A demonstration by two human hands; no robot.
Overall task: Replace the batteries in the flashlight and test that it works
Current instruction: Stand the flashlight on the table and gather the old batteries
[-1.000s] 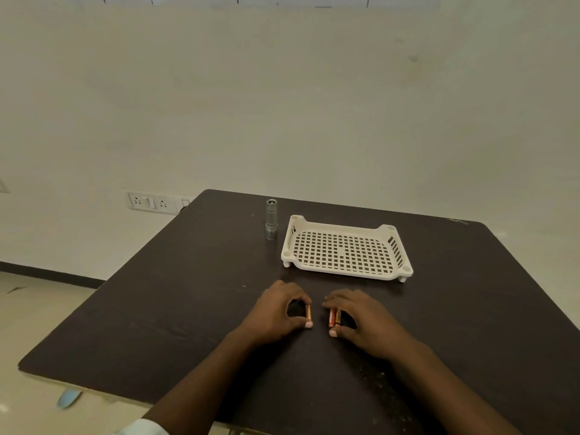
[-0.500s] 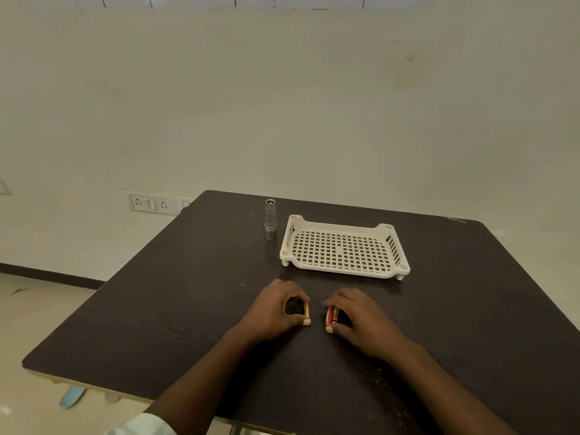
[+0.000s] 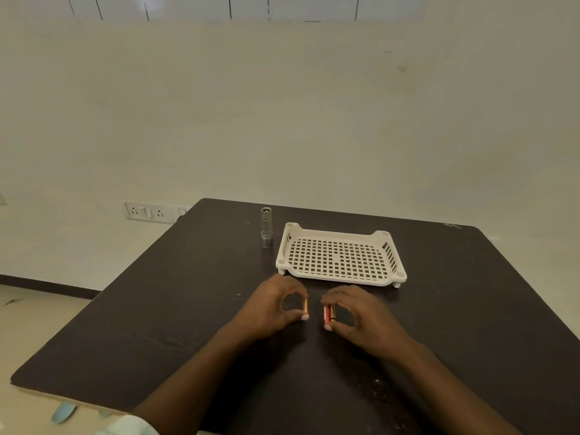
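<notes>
Flashlight (image 3: 266, 227) upright beside bare tray (image 3: 340, 258), well beyond hands. Left (image 3: 272, 306) pinched one battery (image 3: 304, 305); right (image 3: 361, 315) pinched two batteries (image 3: 329, 313).

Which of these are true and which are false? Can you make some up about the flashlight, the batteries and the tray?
1. The flashlight stands upright on the table. True.
2. Batteries lie in the white tray. False: the tray holds nothing.
3. The left hand pinches one gold battery. True.
4. The right hand is empty. False: its fingers hold red batteries, apparently two.
5. The flashlight sits to the right of the tray. False: it stands at the tray's left.
</notes>
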